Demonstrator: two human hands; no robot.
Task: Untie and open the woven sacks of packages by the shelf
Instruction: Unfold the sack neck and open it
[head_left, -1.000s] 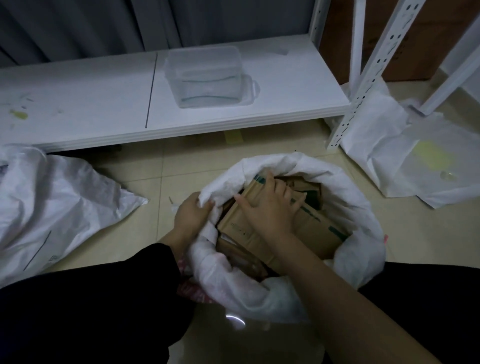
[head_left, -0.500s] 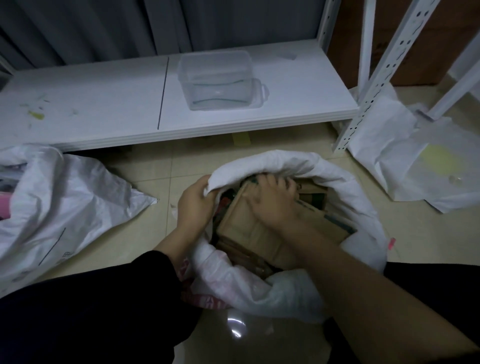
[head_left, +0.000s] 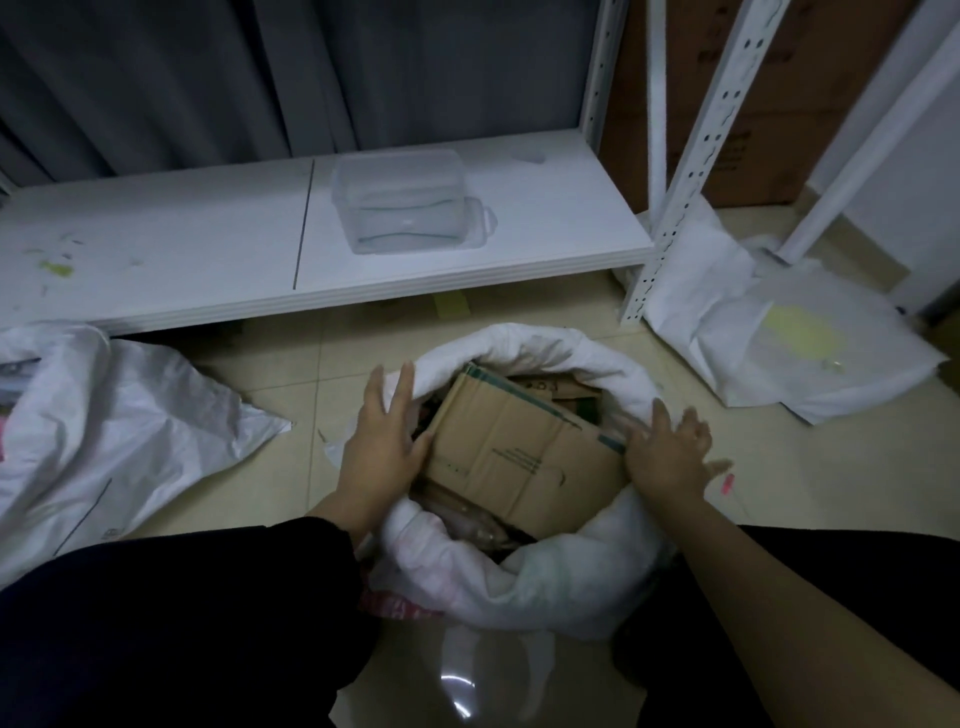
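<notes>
Right hand (head_left: 667, 457) moved, sack (head_left: 545, 577) between hands

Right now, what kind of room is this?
Probably a storeroom or parcel-sorting room: a white metal shelf, an open woven sack full of cardboard packages and brown cartons stacked behind.

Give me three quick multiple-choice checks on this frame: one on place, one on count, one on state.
1. Where is the clear plastic container?
A. on the low white shelf board
B. inside the sack
C. on the floor

2. How many hands touch the middle sack?
A. none
B. one
C. two

3. The middle sack's mouth is:
A. tied shut
B. open, rim rolled down
C. taped over

Answers: 1 A, it sits on the board. 2 C, the left hand and right hand are at opposite sides of the rim. 3 B, a cardboard box shows inside.
</notes>
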